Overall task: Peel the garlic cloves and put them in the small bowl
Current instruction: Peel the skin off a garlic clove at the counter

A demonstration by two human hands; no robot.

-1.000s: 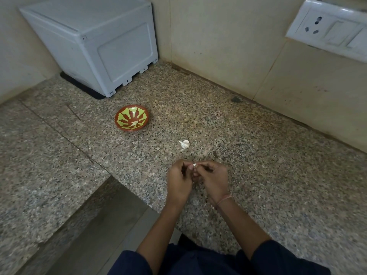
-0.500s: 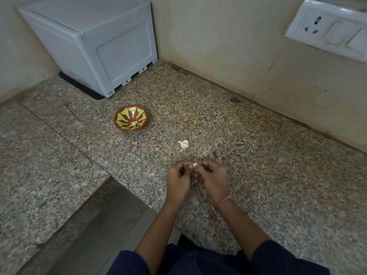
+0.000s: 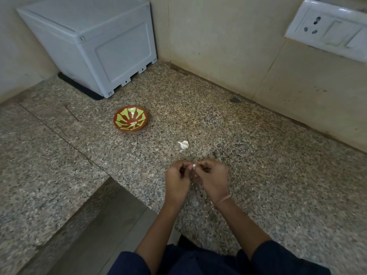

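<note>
Just above the granite counter, my left hand [image 3: 177, 178] and my right hand [image 3: 212, 178] meet fingertip to fingertip. Between them they pinch a small white garlic clove [image 3: 194, 166], of which only a sliver shows. A white piece of garlic [image 3: 183, 144] lies on the counter a short way beyond my hands; I cannot tell whether it is a clove or loose skin. The small brown bowl [image 3: 119, 127] with a yellow-green pattern stands farther back on the left, with a pale clove [image 3: 132, 124] lying in it.
A grey plastic box [image 3: 95, 48] stands on a dark mat in the back left corner. The tiled wall runs along the back, with a white socket plate [image 3: 327, 30] at upper right. The counter drops off in a step [image 3: 95, 219] at front left.
</note>
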